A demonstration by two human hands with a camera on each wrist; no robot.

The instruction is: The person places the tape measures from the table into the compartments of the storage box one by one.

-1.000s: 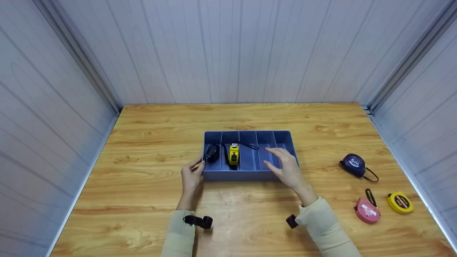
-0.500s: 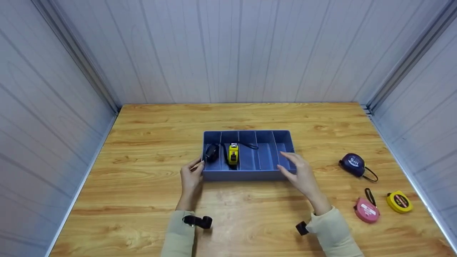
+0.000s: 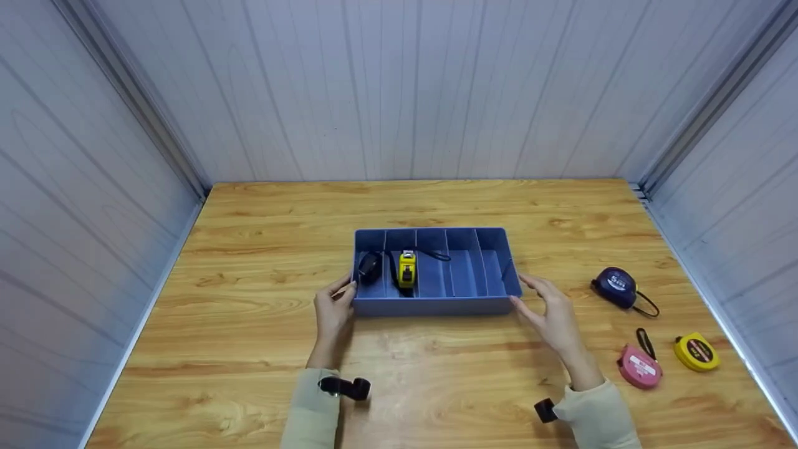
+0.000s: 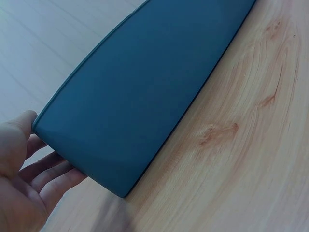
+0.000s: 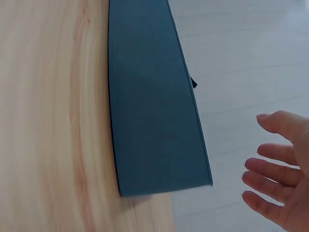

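A blue compartment box (image 3: 430, 307) rests on the wooden table. Its leftmost compartment has a black tape measure (image 3: 370, 268); the neighbouring one has a yellow tape measure (image 3: 407, 269) standing on edge, its black cord reaching across a divider. My left hand (image 3: 333, 308) holds the box's left front corner, thumb at the rim and fingers against the end wall, also visible in the left wrist view. Beside the right end is my right hand (image 3: 555, 318), fingers spread and holding nothing. The right wrist view shows a gap between these fingers (image 5: 270, 186) and the box.
On the table's right side lie a dark blue tape measure (image 3: 616, 287) with a cord loop, a pink tape measure (image 3: 640, 366) with a black strap, and another yellow tape measure (image 3: 697, 352). Pale panel walls (image 3: 399, 93) enclose the table at the back and sides.
My right hand has moved right, from above the right-hand compartments to beyond the box's right end. The left hand and the box have stayed put.
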